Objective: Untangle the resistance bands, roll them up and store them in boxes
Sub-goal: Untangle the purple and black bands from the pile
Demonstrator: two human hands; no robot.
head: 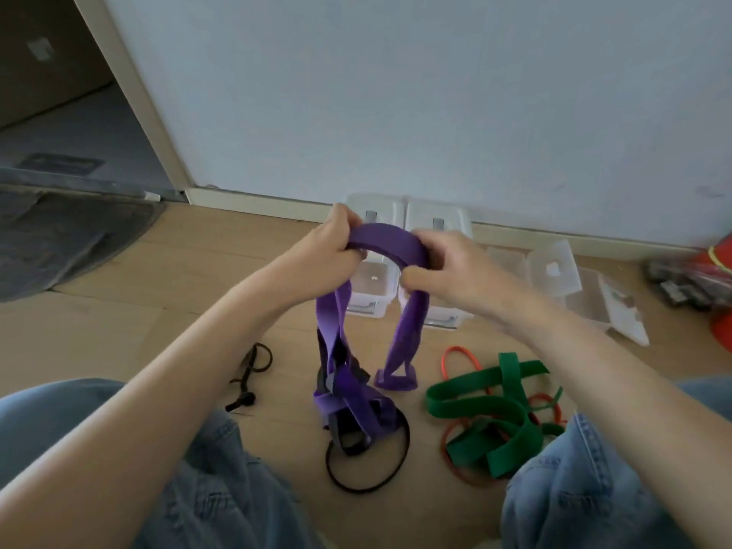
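Observation:
A wide purple resistance band (390,245) arches between both hands above the floor. My left hand (336,243) grips its left end and my right hand (443,263) pinches its right end. Its strands hang down to a tangled purple heap (348,402) mixed with a thin black band (368,465). A green band (487,414) lies tangled with a thin orange band (459,356) to the right. Two open clear boxes (372,295) (439,311) stand behind the hands.
I sit on a wooden floor with denim-covered knees (206,469) on both sides. A small black cord (249,370) lies at the left. More clear boxes and lids (586,287) sit at the right near the white wall. A dark mat (59,239) lies far left.

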